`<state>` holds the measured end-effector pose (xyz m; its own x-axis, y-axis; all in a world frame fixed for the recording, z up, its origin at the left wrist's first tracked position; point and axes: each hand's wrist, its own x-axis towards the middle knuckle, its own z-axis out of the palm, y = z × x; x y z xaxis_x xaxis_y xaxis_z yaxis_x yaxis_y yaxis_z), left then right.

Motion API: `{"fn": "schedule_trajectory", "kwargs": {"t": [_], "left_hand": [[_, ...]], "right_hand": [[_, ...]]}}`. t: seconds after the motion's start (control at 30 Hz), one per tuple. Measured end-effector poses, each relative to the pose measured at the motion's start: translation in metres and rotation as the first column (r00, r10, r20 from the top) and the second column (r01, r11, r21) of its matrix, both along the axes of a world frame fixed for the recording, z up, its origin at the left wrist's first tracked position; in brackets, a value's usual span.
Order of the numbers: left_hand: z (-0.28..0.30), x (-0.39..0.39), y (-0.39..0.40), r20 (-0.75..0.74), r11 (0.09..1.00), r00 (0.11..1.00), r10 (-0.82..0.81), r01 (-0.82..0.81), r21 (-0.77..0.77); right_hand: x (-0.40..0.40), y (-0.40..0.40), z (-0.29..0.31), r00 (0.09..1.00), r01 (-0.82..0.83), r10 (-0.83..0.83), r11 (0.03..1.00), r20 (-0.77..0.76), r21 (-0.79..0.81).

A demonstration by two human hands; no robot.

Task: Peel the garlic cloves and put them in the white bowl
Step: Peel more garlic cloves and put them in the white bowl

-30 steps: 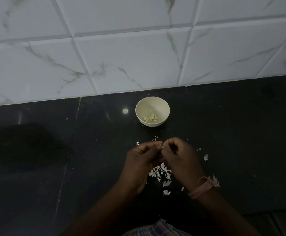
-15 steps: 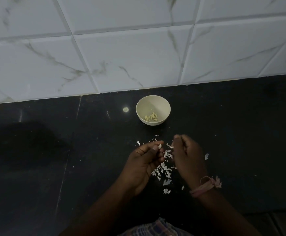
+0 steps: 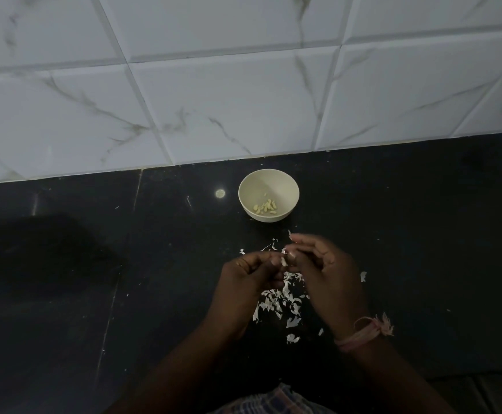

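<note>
Both hands are back together vs half a sec ago, when my R hand (image 3: pixel 327 273) had pulled off to the right; now its fingertips meet my L hand (image 3: pixel 243 279) again over the worktop (image 3: pixel 423 234). Bowl (image 3: pixel 268 195) hasn't shifted, w/ the same small heap of peeled cloves (image 3: pixel 265 207) in the bottom.

L grip: thumb and fingers curled, pinching a small pale garlic clove (image 3: pixel 284 259) at the tips. Only a sliver of it shows between the two hands, so can't tell how much skin is left on it. R grip: thumb and forefinger pressed in on the same clove from the other side, other fingers loosely bent above; R hand is a bit motion-blurred. Hands sit near the bowl, on my side of it, not touching it.

Peel scraps (image 3: pixel 279 300) lie scattered on the worktop under and between my hands, a few more bits (image 3: pixel 273 245) just past my fingertips toward the bowl, and one stray flake (image 3: pixel 363 276) to the right of my R hand. Pink thread band (image 3: pixel 363 334) is tied round my R wrist, frayed end sticking out. White marble-look tiles (image 3: pixel 229 100) rise behind the bowl. Checked cloth (image 3: pixel 270 403) shows at the bottom edge.
</note>
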<state>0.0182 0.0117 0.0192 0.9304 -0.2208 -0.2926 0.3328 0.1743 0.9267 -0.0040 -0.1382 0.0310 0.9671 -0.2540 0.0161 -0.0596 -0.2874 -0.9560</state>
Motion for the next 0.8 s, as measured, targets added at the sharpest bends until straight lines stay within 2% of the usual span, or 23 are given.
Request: {"fn": "schedule_trajectory", "kwargs": {"t": [0.13, 0.4, 0.47, 0.6, 0.7, 0.8], "left_hand": [[0.0034, 0.0003, -0.0032, -0.016, 1.000, 1.000, 0.019, -0.019, -0.022], [0.0028, 0.0000, -0.0041, -0.093, 0.995, 0.994, 0.053, -0.061, -0.084], [0.0024, 0.0002, -0.0038, -0.129, 0.993, 0.990, 0.055, -0.068, -0.099], [0.0001, 0.0015, 0.0001, -0.203, 0.982, 0.972, 0.121, -0.147, -0.117], [-0.0005, -0.0010, 0.0016, -0.197, 0.981, 0.971, 0.135, -0.159, -0.110], [0.0039, -0.0032, 0.0004, -0.179, 0.983, 0.973, 0.145, -0.162, -0.082]], "right_hand": [[-0.0016, 0.0022, -0.0007, 1.000, 0.001, 0.002, 0.994, -0.024, 0.109], [-0.0055, 0.0063, -0.0016, 1.000, -0.005, 0.003, 0.995, 0.013, 0.103], [-0.0040, 0.0067, -0.0021, 1.000, 0.025, -0.024, 0.978, -0.008, 0.205], [-0.0010, 0.0072, 0.0002, 0.993, 0.111, -0.080, 0.864, -0.082, 0.491], [0.0000, 0.0069, 0.0015, 0.991, 0.130, -0.090, 0.836, -0.099, 0.533], [-0.0011, 0.0069, 0.0042, 0.990, 0.136, -0.094, 0.850, -0.107, 0.509]]}}
